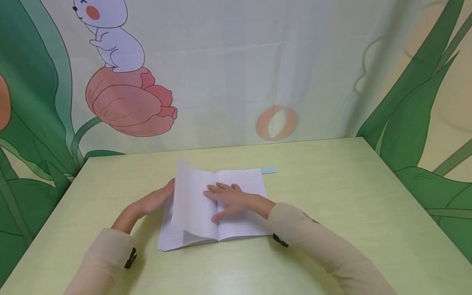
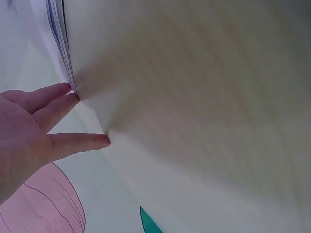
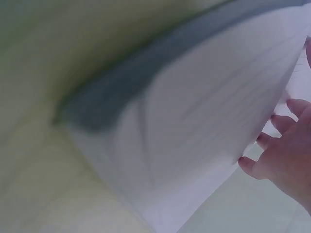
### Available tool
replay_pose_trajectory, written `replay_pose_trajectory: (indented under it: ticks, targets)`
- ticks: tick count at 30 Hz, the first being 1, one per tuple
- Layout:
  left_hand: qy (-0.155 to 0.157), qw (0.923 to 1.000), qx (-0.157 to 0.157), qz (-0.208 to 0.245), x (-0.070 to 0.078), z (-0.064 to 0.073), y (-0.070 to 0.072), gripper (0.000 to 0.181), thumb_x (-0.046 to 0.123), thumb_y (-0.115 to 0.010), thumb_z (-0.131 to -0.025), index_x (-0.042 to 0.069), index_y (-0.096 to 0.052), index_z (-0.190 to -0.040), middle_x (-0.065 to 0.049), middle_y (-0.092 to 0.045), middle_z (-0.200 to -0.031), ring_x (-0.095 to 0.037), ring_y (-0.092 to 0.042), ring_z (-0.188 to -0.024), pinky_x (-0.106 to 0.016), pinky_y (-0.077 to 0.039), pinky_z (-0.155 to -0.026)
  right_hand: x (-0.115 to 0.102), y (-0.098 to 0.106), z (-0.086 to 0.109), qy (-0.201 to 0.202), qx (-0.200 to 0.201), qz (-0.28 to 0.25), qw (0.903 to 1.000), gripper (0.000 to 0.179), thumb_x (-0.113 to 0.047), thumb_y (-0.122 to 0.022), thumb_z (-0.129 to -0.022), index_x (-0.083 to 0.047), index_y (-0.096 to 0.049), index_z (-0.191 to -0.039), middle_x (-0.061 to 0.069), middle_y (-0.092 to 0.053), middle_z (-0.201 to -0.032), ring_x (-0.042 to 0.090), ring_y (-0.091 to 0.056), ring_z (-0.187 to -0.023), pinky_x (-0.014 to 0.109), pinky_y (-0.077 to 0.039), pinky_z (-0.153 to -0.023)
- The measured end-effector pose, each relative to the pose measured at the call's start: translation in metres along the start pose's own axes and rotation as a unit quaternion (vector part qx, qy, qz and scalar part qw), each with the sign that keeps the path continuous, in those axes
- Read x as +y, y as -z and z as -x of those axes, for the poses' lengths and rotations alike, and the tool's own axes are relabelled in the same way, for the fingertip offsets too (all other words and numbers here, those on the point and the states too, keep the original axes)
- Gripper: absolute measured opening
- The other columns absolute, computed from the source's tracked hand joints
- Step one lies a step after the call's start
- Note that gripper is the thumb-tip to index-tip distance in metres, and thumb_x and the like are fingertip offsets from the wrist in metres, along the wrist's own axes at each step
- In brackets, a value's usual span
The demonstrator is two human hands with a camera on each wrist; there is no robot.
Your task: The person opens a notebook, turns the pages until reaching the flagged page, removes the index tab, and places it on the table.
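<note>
A notebook (image 1: pixel 241 223) with lined white pages lies spread on the table. One loose page (image 1: pixel 193 196) stands curved up over its left half. My right hand (image 1: pixel 230 200) is over the middle fold, its fingers spread out toward the raised page. In the right wrist view, the fingertips of the right hand (image 3: pixel 286 150) overlap the edge of a lined page (image 3: pixel 209 107). My left hand (image 1: pixel 156 200) is at the notebook's left edge. The left wrist view has straight fingers of the left hand (image 2: pixel 39 116) against the stacked page edges (image 2: pixel 60 43), with the thumb tip near the tabletop.
A light blue strip (image 1: pixel 268 170) sticks out from the notebook's top right edge. The pale yellow-green table (image 1: pixel 350 184) extends around the notebook. Behind it hangs a curtain (image 1: pixel 206 82) printed with flowers, leaves and a white animal.
</note>
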State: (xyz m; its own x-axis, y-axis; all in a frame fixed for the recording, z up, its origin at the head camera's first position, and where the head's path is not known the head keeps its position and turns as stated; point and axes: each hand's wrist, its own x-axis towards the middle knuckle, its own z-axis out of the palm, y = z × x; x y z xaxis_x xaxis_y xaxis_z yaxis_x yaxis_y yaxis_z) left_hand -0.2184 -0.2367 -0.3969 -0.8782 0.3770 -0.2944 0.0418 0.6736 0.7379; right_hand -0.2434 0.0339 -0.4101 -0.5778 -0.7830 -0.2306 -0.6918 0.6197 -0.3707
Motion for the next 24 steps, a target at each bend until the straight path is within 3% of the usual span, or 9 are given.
replay_pose_trajectory:
  ticks: [4, 7, 14, 18, 24]
  targets:
    - [0.025, 0.9995, 0.004, 0.02, 0.004, 0.002, 0.001, 0.073, 0.051, -0.005, -0.096, -0.005, 0.001, -0.142, -0.023, 0.005, -0.148, -0.038, 0.005, -0.135, -0.053, -0.001, -0.106, -0.003, -0.003, -0.002, -0.013, -0.013, 0.021, 0.9996, 0.078, -0.055, -0.055, -0.083, -0.025, -0.021, -0.146, -0.001, -0.006, -0.153, 0.023, 0.001, -0.139, 0.056, -0.008, -0.104]
    - [0.032, 0.9994, 0.003, 0.011, 0.006, 0.002, 0.001, 0.072, 0.049, -0.008, -0.097, -0.005, 0.002, -0.142, -0.023, 0.006, -0.148, -0.039, 0.005, -0.134, -0.053, -0.001, -0.105, -0.004, -0.004, -0.004, -0.022, -0.02, 0.028, 0.9992, 0.078, -0.056, -0.054, -0.083, -0.026, -0.021, -0.146, -0.003, -0.005, -0.153, 0.023, 0.002, -0.138, 0.056, -0.006, -0.104]
    - [-0.003, 0.9971, 0.022, -0.072, -0.001, -0.002, -0.003, 0.081, 0.034, -0.049, -0.093, -0.002, 0.003, -0.144, -0.026, -0.008, -0.147, -0.044, -0.019, -0.131, -0.055, -0.018, -0.103, -0.008, -0.005, -0.005, -0.034, -0.03, 0.033, 0.9984, 0.079, -0.058, -0.053, -0.082, -0.027, -0.02, -0.146, -0.003, -0.003, -0.153, 0.023, 0.005, -0.138, 0.057, -0.004, -0.105]
    - [-0.01, 0.9942, 0.025, -0.104, -0.004, -0.003, -0.005, 0.082, 0.022, -0.056, -0.09, -0.008, 0.001, -0.142, -0.03, -0.008, -0.145, -0.045, -0.018, -0.13, -0.053, -0.018, -0.103, -0.008, -0.005, -0.004, -0.031, -0.027, 0.032, 0.9986, 0.079, -0.057, -0.054, -0.083, -0.025, -0.019, -0.146, -0.002, -0.002, -0.153, 0.023, 0.005, -0.138, 0.056, -0.004, -0.105]
    - [-0.014, 0.9897, 0.028, -0.14, -0.007, -0.006, -0.009, 0.088, 0.021, -0.063, -0.085, -0.013, -0.002, -0.14, -0.033, -0.014, -0.143, -0.045, -0.024, -0.128, -0.053, -0.022, -0.102, -0.001, -0.004, 0.001, -0.029, -0.018, 0.035, 0.9988, 0.083, -0.056, -0.055, -0.082, -0.021, -0.018, -0.147, 0.004, -0.002, -0.153, 0.025, 0.003, -0.138, 0.056, -0.007, -0.105]
